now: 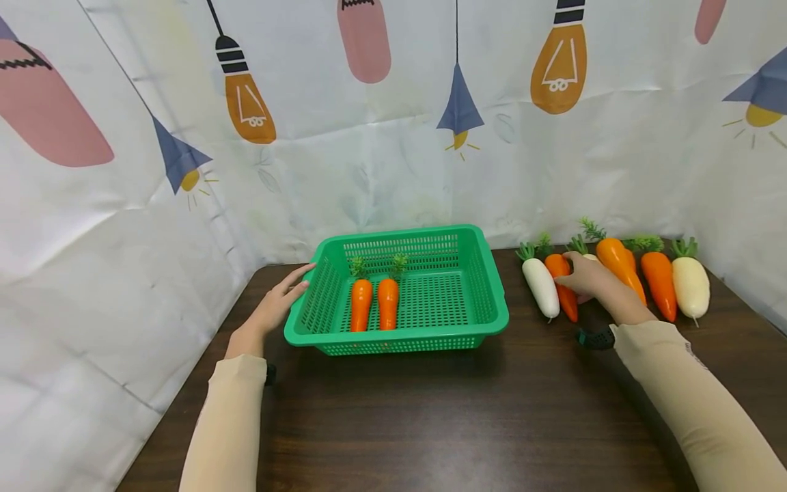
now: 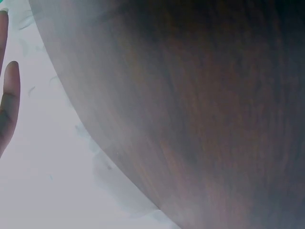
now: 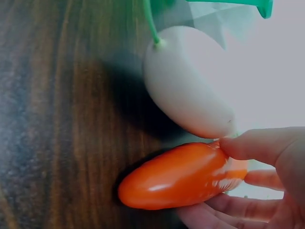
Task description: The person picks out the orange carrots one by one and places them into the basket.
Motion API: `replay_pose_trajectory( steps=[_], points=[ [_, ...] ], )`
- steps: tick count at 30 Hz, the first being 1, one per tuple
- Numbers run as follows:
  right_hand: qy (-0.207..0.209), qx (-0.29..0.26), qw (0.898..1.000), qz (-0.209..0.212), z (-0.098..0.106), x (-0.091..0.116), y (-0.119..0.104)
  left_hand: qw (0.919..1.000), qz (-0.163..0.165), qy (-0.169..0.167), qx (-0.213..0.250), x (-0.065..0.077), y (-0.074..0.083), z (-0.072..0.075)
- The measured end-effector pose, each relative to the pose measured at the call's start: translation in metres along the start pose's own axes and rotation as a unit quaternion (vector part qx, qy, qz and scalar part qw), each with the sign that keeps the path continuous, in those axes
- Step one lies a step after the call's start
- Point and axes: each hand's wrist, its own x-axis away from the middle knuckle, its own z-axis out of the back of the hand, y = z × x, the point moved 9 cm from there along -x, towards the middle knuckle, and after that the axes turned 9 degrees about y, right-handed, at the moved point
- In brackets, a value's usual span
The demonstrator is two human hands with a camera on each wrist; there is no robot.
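Note:
My left hand (image 1: 274, 309) rests its extended fingers at the left rim of a green plastic basket (image 1: 393, 338). Only some of its fingers (image 2: 11, 90) enter the left wrist view. Two carrots (image 1: 361, 301) with leafy tops lie side by side inside the basket. On the table's right side my right hand (image 1: 593, 281) grips another carrot (image 3: 167, 179) near its top end, thumb on one side and fingers on the other. Its tip lies close over the wood. A slim white radish (image 1: 542, 287) lies just left of it, near my thumb in the right wrist view.
Beyond my right hand are more carrots (image 1: 659, 283) and a plump white radish (image 1: 691, 287); another white one (image 1: 590, 257) is mostly hidden by the hand. The dark wooden table (image 1: 430, 417) meets a patterned white curtain (image 1: 406, 171) at the back and left.

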Motion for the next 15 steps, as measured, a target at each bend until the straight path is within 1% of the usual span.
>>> replay_pose_trajectory(
  steps=[7, 15],
  points=[
    [0.001, -0.002, 1.000, -0.008, 0.0027, -0.0031, 0.0008, 1.0000, 0.004, 0.001, 0.000, -0.0006, 0.0004, 0.0004],
    [0.009, -0.009, 1.000, -0.006, 0.0045, 0.0005, 0.0010, 1.0000, 0.006, 0.001, 0.001, 0.0006, 0.0015, -0.0004]
  ],
)
